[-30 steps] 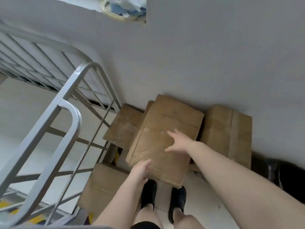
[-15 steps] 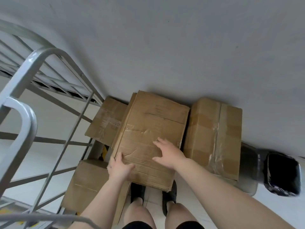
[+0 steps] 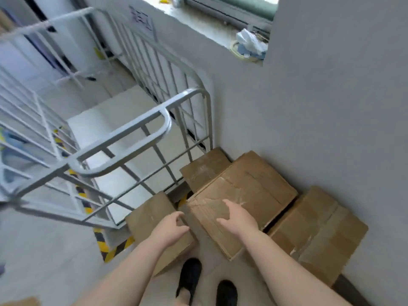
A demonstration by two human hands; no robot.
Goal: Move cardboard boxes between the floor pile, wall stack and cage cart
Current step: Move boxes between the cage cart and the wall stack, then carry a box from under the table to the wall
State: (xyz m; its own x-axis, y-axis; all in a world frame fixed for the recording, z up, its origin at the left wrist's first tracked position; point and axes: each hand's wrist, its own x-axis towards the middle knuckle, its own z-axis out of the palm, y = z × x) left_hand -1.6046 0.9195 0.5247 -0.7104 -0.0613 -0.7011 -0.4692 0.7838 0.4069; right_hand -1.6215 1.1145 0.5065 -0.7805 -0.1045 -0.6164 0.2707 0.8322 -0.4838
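Top cardboard box (image 3: 245,195) is lying tilted on the pile against the wall (image 3: 331,129), beside the cage cart (image 3: 123,133). The left hand (image 3: 171,228) is curling, grip open, at its near corner; the right hand (image 3: 237,218) is hovering over its lid, fingers spread, grasping nothing.

Plain grey wall (image 3: 320,107) on your right, running down to pale floor (image 3: 44,250). Window recess (image 3: 220,25) cut high in that wall; daylight falls on sill, crumpled white-and-blue material in shallow bowl (image 3: 249,48) at its right end. Paper notice (image 3: 141,19) stuck on wall left of recess, writing too blurred to read. Yellow-black hazard tape (image 3: 110,246) on floor below you. Light even, soft, no hard shadows.
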